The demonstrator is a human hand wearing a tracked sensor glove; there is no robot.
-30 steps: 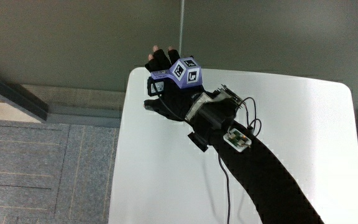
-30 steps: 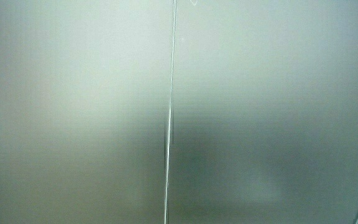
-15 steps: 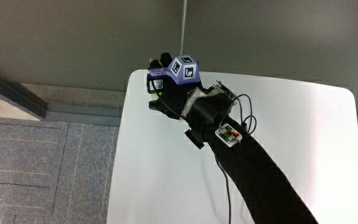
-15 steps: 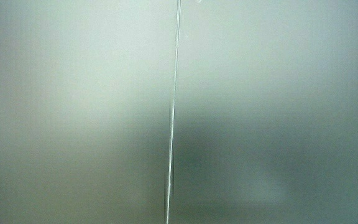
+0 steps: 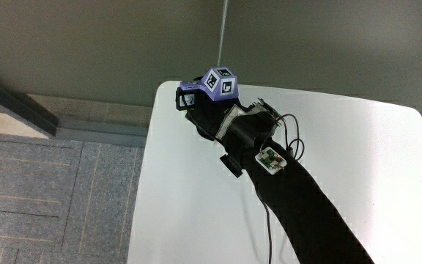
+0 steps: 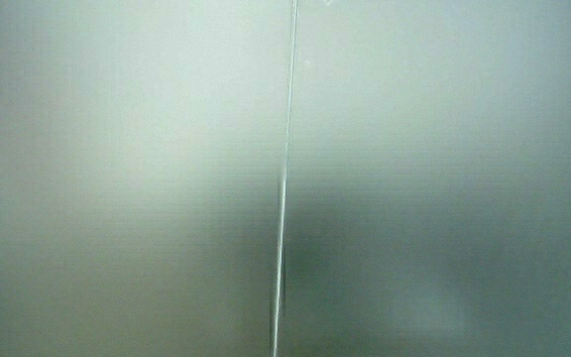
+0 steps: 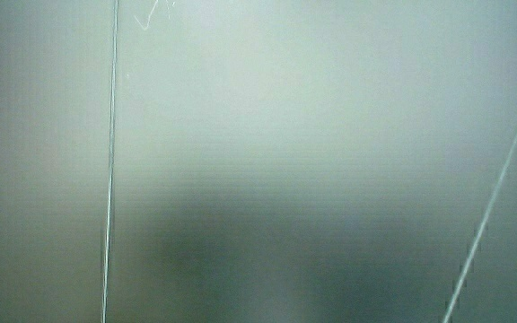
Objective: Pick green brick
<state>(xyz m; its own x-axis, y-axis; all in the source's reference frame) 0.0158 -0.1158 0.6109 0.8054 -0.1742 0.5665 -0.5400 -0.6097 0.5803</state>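
Looking down in the main view, a white desk (image 5: 343, 169) with rounded corners takes up most of the scene, its top bare and glossy apart from the arm across it. Past the desk's edge lies a floor of grey carpet tiles (image 5: 50, 198), and a dark strip (image 5: 20, 110) runs at a slant where those tiles meet a plain grey-green wall panel (image 5: 108, 44). A thin pale seam (image 5: 223, 37) runs up that panel from the desk's corner. Both side views show only a pale wall with thin lines across it, so everything else rests on the main view.

The hand (image 5: 207, 114) in its black glove sits over the corner of the desk farthest from the person, at the desk's edge. The patterned cube (image 5: 222, 82) on its back faces upward, with purple sides and black and white markings. The forearm (image 5: 306, 205) in a black sleeve stretches back across the desk toward the person, carrying a small circuit board (image 5: 272, 159) and a thin cable (image 5: 269, 220) that trails along the sleeve.

The fingers are tucked under the glove and cube, so I cannot tell whether they are spread, curled or closed on something. The green brick does not show; it may be hidden beneath the hand, and its long axis and heading cannot be read.
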